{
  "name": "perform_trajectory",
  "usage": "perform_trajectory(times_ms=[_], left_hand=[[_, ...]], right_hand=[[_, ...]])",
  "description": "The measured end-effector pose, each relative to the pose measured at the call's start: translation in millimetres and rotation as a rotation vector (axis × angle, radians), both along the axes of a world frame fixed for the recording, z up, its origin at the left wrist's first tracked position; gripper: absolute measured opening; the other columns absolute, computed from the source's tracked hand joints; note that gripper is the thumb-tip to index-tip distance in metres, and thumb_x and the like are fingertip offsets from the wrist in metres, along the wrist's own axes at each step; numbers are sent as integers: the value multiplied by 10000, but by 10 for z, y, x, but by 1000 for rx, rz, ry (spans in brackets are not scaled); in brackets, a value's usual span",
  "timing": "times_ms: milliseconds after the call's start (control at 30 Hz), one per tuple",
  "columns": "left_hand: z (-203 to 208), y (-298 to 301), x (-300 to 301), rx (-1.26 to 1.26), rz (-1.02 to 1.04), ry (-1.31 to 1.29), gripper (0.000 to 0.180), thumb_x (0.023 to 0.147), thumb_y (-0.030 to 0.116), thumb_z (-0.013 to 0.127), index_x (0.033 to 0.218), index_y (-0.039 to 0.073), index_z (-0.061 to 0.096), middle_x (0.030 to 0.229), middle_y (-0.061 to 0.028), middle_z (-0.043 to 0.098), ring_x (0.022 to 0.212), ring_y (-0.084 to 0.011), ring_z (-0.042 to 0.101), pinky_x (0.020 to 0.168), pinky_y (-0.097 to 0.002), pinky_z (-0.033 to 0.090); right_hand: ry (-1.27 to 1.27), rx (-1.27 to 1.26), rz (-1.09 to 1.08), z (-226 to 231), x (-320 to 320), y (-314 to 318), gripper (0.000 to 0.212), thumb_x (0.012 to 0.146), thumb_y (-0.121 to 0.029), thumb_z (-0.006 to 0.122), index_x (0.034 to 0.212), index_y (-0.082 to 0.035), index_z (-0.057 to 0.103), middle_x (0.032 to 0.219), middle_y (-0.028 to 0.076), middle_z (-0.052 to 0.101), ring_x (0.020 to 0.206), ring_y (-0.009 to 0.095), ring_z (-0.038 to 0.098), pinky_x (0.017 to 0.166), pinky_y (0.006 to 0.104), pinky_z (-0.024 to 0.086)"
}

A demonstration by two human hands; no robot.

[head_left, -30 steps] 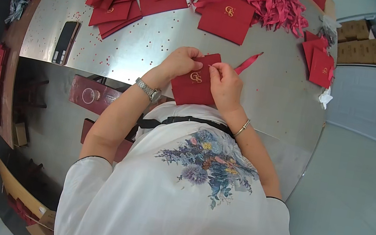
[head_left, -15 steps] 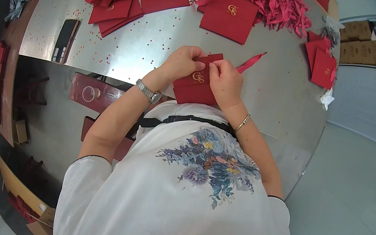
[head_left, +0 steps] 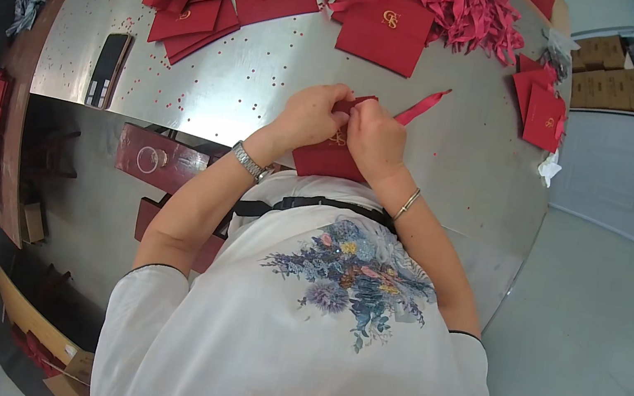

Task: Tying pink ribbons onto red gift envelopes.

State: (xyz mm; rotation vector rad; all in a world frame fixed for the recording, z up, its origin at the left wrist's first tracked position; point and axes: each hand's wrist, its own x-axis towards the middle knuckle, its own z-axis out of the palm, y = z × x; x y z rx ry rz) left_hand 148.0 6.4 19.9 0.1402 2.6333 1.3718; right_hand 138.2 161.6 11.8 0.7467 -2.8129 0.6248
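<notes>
A small flat red paper bag (head_left: 329, 163) with a gold emblem lies at the table's near edge, against my waist. My left hand (head_left: 312, 117) is closed on its upper left part, thumb and fingers pinched near the top. Beside it my right hand (head_left: 377, 137) has its fingers curled in a pinch at the bag's top edge. Between the two hands the fingertips nearly meet and partly cover the emblem. A red ribbon (head_left: 423, 107) sticks out to the upper right from behind my right hand. Whether my right fingers also grip ribbon is hidden.
Red bags (head_left: 384, 31) and a heap of red ribbons (head_left: 470, 10) cover the far side of the metal table (head_left: 491, 160). More bags (head_left: 544, 119) lie at the right edge. A phone (head_left: 108, 69) rests at the left among scattered red dots. A stool (head_left: 184, 165) stands below.
My left hand has shifted slightly right, its fingertips closer to my right hand's. The fingers now cover more of the bag's emblem, and the ribbon's end has barely moved.
</notes>
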Motion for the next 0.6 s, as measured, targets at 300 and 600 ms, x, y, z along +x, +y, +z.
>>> perform_trajectory(times_ms=[300, 600], left_hand=[[105, -252, -224, 492, -70, -442, 204, 881, 130, 569, 1017, 14, 666, 902, -28, 669, 838, -95, 582, 766, -254, 469], [176, -154, -199, 9, -212, 6, 123, 841, 44, 580, 930, -31, 619, 780, -79, 657, 741, -137, 611, 693, -251, 487]], right_hand=[[-277, -305, 34, 284, 3, 100, 187, 793, -163, 680, 919, -49, 604, 774, 113, 660, 719, 293, 647, 638, 378, 507], [-473, -152, 115, 528, -63, 207, 380, 768, -224, 691, 1082, -74, 538, 810, 124, 674, 778, 330, 651, 704, 429, 502]])
